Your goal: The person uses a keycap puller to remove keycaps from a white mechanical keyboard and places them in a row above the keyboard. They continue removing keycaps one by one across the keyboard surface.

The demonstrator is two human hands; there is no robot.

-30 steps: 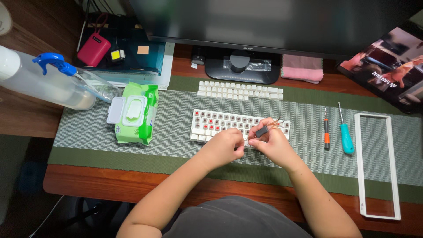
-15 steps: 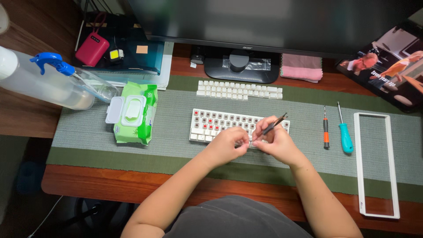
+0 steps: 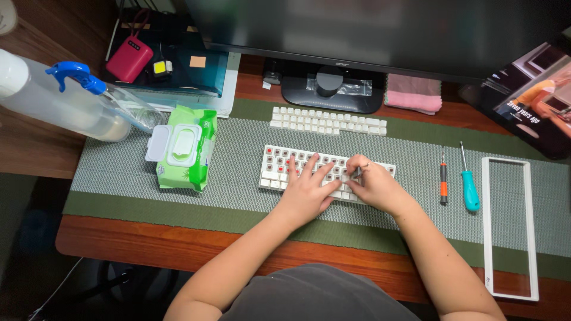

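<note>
- My right hand (image 3: 370,185) is closed around a small dark puller tool (image 3: 357,173), pinched between thumb and fingers. A moment ago I held it lifted above the board with its wire tips pointing up and away; now it is turned down, tip pressed among the switches.
- My left hand (image 3: 306,190) has let go of the tool end it was helping with. It now lies flat with fingers spread apart, pressing on the white keyboard (image 3: 279,169) just beside my right hand, holding nothing.
- The keyboard sits directly under both hands on the grey-green mat (image 3: 238,178). Most of its caps are off, red switch stems showing ahead of my left fingers; a few caps remain on the rows nearest me.
- I judge the shift means setup is over: the board is braced and the tool is engaging a switch or cap. Whether the tips have gripped anything I cannot tell, since my fingers hide them.
- Further ahead of my hands, the removed keycaps (image 3: 327,120) lie in neat rows.
- Off to my right hand's side lie an orange-handled screwdriver (image 3: 443,184) and a teal-handled screwdriver (image 3: 469,187), then a white keyboard frame (image 3: 486,226).
- Off to my left hand's side sit a green wipes pack (image 3: 184,148) and, beyond it, a spray bottle (image 3: 65,104) on the counter (image 3: 178,246).
</note>
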